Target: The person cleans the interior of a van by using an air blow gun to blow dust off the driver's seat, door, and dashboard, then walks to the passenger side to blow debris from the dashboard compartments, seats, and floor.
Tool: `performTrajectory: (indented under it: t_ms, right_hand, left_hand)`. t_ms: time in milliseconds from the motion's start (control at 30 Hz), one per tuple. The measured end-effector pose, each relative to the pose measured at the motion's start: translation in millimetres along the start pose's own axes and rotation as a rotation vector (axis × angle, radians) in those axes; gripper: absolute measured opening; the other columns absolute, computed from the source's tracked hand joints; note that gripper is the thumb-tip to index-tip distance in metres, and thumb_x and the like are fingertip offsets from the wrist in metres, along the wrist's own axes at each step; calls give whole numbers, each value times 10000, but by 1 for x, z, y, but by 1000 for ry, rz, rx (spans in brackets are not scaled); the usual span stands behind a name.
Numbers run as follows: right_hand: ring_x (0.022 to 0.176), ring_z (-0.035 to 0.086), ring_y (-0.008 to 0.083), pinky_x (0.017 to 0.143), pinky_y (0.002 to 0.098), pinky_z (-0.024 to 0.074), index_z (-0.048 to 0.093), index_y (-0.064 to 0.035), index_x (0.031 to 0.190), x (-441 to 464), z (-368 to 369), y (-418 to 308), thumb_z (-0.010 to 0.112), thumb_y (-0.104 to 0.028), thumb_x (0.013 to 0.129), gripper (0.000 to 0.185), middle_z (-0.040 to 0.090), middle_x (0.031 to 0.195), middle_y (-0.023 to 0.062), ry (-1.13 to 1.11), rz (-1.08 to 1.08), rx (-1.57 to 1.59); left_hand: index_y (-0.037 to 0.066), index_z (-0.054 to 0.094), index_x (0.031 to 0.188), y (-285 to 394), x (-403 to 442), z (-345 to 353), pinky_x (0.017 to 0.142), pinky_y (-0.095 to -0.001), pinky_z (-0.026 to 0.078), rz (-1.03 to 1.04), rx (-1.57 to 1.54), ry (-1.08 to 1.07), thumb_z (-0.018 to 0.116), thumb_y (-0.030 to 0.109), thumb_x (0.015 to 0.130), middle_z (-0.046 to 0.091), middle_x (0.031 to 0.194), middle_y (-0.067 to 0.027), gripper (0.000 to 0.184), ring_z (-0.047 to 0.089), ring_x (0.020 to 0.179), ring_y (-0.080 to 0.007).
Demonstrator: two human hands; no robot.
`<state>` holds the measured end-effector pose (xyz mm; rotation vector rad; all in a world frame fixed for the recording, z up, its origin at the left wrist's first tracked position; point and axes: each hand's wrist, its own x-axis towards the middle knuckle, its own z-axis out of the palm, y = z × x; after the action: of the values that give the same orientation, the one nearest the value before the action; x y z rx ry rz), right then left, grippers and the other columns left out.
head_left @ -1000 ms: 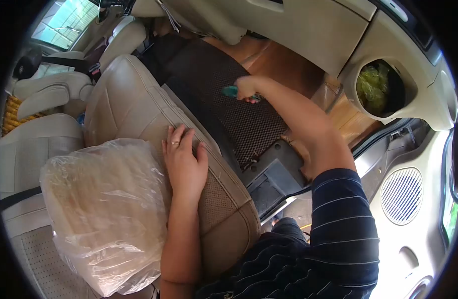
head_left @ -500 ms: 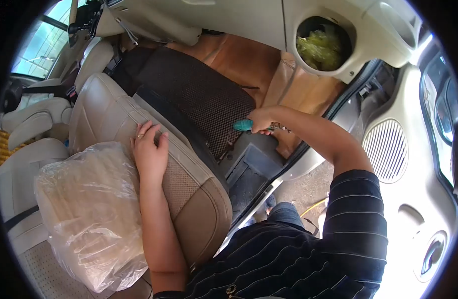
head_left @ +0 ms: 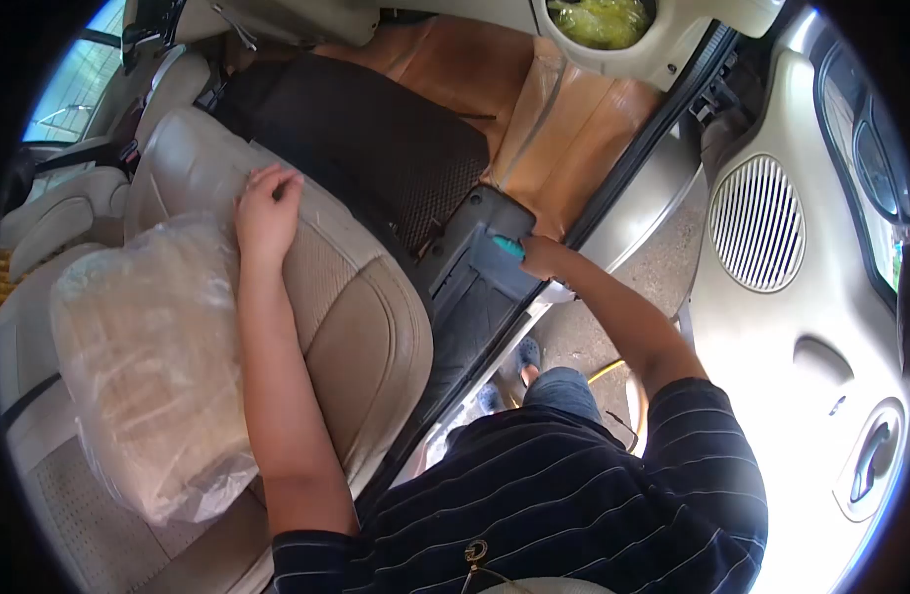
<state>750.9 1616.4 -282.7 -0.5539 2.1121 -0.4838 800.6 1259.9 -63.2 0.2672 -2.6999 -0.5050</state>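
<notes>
My right hand [head_left: 544, 257] is closed around a teal object [head_left: 509, 247] beside the grey plastic sill trim [head_left: 475, 223]; the object's other end is hidden by the hand. On the beige leather seat [head_left: 371, 327] rests my left hand [head_left: 268, 210], with its fingers curled near the seat's edge and nothing visible in them. Just beside my left forearm, a bundle wrapped in clear plastic [head_left: 153, 366] lies on the seats. A dark woven mat [head_left: 356, 139] covers part of the floor past the seat.
Brown floor covering [head_left: 574, 129] stretches beyond the mat. A round holder with a yellow-green plastic bag [head_left: 602, 20] is at the top. The open car door, with its speaker grille [head_left: 757, 223], stands on the right. A yellow cord [head_left: 606, 371] lies on the ground outside.
My right hand has moved with the teal object from over the mat to the sill trim. My left hand has curled its fingers. The view has shifted toward the door opening.
</notes>
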Motion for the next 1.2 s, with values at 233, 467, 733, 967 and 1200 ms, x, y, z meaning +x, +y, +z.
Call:
performTrajectory:
  t_ms: [233,467,733,967,1200]
  right_hand:
    - [478,565,201,458,333,467,484,30,924,-29,89,-29,585,-188,763,289,572,617,107,-135,-173,182]
    - [511,586,258,480,376,446,501,23,911,-60,123,-40,589,-185,726,292,579,615,150,-166,-275,4]
    - [684,618,334,575,401,483,570,-20,872,-68,-39,45,613,-189,718,232,605,721,214,616,-141,-79]
    - [494,566,230,462,329,456,480,-24,978,-187,-71,-25,574,-152,773,260,552,630,122,395,7,116]
    - [672,571,348,589,407,442,440,-18,934,-321,-77,-191,558,-298,828,322,556,704,188,351,-538,-149]
  left_hand:
    - [75,666,871,1,0,2,829,-336,441,35,-44,66,588,303,776,601,1036,-121,259,564,963,-293]
    - [25,638,964,16,-20,-3,903,-302,385,101,-29,1,574,272,821,586,1077,-147,293,524,1057,-280]
    - [41,646,906,25,-22,-12,780,-343,454,38,-299,31,572,267,817,624,846,-170,254,599,847,-308]
    - [76,650,821,11,-12,4,893,-414,376,176,-261,18,577,245,789,625,806,-142,186,581,882,-314]
    - [91,658,847,26,-22,-9,878,-399,390,227,-147,22,589,213,772,637,871,-113,158,585,896,-300]
